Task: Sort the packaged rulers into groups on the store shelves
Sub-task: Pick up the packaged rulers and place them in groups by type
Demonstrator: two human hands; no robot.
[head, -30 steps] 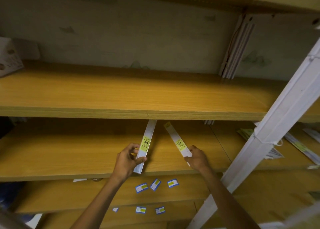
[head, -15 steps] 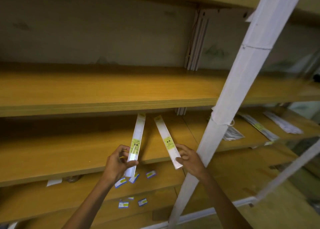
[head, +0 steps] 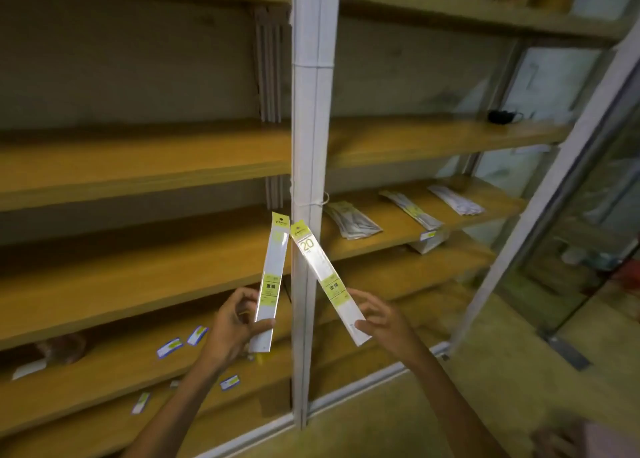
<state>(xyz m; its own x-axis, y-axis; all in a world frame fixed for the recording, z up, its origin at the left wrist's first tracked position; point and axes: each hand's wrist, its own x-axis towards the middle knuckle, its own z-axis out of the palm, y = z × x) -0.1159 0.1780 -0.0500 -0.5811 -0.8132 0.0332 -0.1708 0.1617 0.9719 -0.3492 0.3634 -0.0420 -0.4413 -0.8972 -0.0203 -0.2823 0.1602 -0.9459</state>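
Packaged rulers — one [head: 270, 281] pinched by the left hand [head: 231, 326], another [head: 327, 279] by the right hand [head: 384, 321] — are crossing tips at frame centre; likely light, stiff, glossy-slippery, best gripped near the lower ends.

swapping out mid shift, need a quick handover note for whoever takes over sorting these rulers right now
Left hand: grips one long white packaged ruler with a yellow label, upright.
Right hand: pinches a second white packaged ruler marked 20, tilted; the two tops almost meet before the white post.
Done: three piles of packaged rulers lie on the right-hand wooden shelf.
Left: place both held rulers with their matching piles. Small blue and yellow tags lie scattered on the lower left shelf.
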